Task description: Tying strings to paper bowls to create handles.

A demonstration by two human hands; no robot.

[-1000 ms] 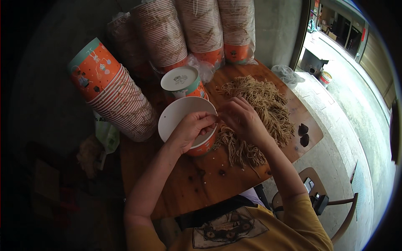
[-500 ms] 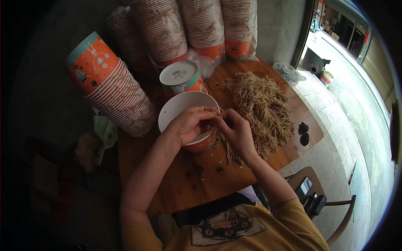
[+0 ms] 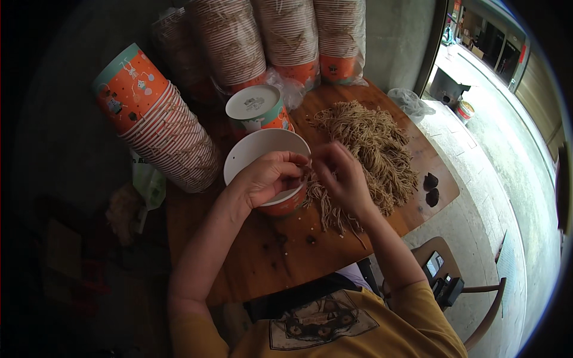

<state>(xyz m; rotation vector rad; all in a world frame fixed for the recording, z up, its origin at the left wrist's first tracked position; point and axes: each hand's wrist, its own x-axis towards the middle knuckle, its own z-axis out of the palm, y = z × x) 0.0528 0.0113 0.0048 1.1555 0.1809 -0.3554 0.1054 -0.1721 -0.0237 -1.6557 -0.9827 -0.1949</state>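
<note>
A paper bucket (image 3: 280, 209), white inside and orange outside, stands upright in front of me. My left hand (image 3: 273, 177) reaches over it with fingers closed at the right side of its rim, where a small hole and thin cord seem to be; the fingertips hide the exact hold. Close beside it, my right hand (image 3: 343, 179) is pinched and slightly blurred, with a beige cord that is mostly hidden by the fingers. Just right of the bucket lies a large tangled heap of beige cords (image 3: 382, 155), with loose ends trailing toward me.
Behind the bucket, an upturned bucket (image 3: 253, 102) shows its white base. A tall leaning stack of buckets (image 3: 170, 137) stands left; plastic-wrapped stacks (image 3: 292, 36) line the wall. Two dark lumps (image 3: 431, 190) lie near the right edge of the wooden table (image 3: 256, 262). A chair (image 3: 441, 262) holds a phone.
My right hand has lifted slightly and turned, blurring. The small pale cord loop between my fingertips no longer shows. A cord end now hangs lower below my right hand.
</note>
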